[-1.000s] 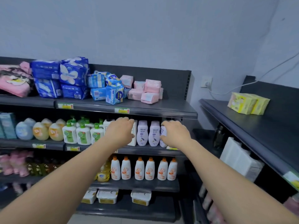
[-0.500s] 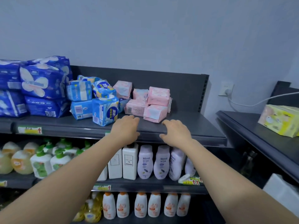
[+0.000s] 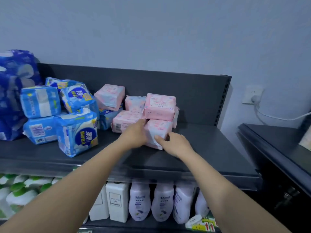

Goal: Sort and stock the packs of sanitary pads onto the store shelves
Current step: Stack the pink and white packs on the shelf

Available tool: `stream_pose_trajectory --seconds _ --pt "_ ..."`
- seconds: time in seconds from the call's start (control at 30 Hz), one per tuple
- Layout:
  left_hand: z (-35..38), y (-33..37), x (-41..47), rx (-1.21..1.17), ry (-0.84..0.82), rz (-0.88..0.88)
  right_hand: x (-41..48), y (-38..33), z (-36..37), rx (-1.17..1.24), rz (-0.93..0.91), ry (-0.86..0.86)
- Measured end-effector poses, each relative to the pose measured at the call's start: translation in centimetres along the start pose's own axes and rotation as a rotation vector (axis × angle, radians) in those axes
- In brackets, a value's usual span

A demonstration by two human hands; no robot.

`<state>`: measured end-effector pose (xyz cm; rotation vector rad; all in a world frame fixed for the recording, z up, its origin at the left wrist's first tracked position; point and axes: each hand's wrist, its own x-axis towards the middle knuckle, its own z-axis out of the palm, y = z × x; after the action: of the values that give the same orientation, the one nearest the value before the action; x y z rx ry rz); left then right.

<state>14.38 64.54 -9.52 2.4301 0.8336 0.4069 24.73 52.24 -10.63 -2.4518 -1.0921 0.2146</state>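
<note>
We've got both hands on the front pink pack (image 3: 159,129) on the top shelf (image 3: 207,148). The left hand (image 3: 134,134) curls round its left side. The right hand (image 3: 176,143) pinches its right corner, thumb on the front. Blue packs (image 3: 75,132) lie well left.

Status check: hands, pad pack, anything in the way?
On the top shelf, left hand and right hand both grip the front pink pack. A second pink pack rests on top of it. The blue packs lie apart, left.
</note>
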Motion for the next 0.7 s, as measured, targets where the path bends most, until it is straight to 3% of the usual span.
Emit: stream_pose_trajectory --seconds 0.13,0.2,0.27,0.33,0.4,0.47,0.57,0.7 --pt "-0.6 1.2 2.1 -0.487 -0.217 -0.154 2.2 2.3 -0.1 0.256 0.08 0.034" --pt "-0.6 1.1 3.0 -0.445 -0.21 -0.142 2.6 3.1 -0.4 0.285 0.097 0.035" --pt "-0.5 1.1 4.2 -0.252 0.047 -0.083 2.9 3.6 -0.4 0.323 0.102 0.026" --pt "-0.5 1.2 5.2 -0.12 0.48 0.032 3.2 3.8 -0.3 0.395 0.11 0.017" --pt "-0.6 1.5 6.3 -0.118 0.633 0.157 3.4 3.9 -0.1 0.454 0.117 0.017" --pt "-0.8 2.1 7.4 -0.2 0.524 0.104 3.3 3.8 0.1 0.5 0.123 0.018" --pt "-0.9 2.8 9.2 -0.494 0.286 -0.115 3.2 3.7 0.3 0.579 0.128 0.019" --pt "-0.3 2.3 10.1 -0.582 0.217 -0.197 3.2 3.9 0.6 0.677 0.108 0.039"
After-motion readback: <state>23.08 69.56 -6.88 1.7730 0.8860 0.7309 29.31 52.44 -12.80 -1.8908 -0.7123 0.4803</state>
